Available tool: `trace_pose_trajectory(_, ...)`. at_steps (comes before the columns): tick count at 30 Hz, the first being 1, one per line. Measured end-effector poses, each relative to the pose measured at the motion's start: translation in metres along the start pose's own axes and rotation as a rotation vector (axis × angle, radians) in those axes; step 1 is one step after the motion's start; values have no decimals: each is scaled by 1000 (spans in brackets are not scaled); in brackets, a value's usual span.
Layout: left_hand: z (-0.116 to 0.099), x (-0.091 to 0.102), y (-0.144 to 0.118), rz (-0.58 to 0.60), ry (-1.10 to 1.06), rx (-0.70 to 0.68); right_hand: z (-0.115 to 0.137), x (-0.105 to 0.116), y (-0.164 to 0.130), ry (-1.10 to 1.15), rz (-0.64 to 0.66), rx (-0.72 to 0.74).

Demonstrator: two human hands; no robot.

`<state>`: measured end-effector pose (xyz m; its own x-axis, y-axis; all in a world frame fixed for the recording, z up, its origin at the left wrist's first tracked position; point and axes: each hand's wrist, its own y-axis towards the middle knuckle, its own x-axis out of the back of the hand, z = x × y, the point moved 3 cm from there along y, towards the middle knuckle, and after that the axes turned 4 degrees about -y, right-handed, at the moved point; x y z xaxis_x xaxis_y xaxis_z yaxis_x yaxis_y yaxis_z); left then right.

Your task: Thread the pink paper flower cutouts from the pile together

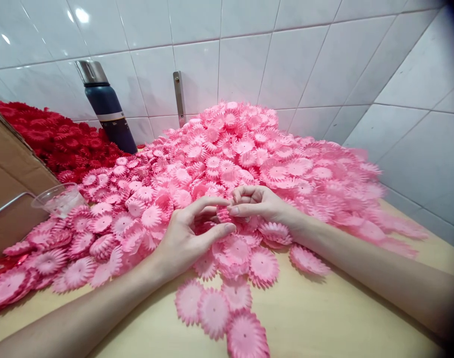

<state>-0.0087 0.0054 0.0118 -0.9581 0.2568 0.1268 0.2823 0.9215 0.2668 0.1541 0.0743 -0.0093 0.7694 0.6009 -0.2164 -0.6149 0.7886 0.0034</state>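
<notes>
My left hand [188, 232] and my right hand [262, 204] meet over the front of a large heap of pink scalloped flower discs [227, 149]. Between their fingertips is a small pink flower disc [223, 214], partly covered by the fingers. My right thumb and forefinger pinch it from the right. The left hand curves round its other side, thumb below and forefinger above. Below the hands, several loose discs [214, 311] lie flat on the pale table [305, 318], some with a small dark centre hole.
A dark blue bottle [113, 117] with a steel cap stands tilted in view behind the heap. Red flower discs [63, 139] are piled at the left, beside a cardboard box [18, 179] and a clear plastic cup [61, 199]. A metal bracket [179, 97] is on the tiled wall [249, 59].
</notes>
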Motion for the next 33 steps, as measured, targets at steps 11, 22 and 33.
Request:
trace_pose_trajectory(11, -1, 1, 0, -98, 45, -18, 0, 0, 4, 19, -16, 24)
trace_pose_trajectory(22, -1, 3, -1, -119, 111, -10, 1, -2, 3, 22, -67, 8)
trace_pose_trajectory(33, -8, 0, -1, -18, 268, -91, 1, 0, 2, 15, -19, 5)
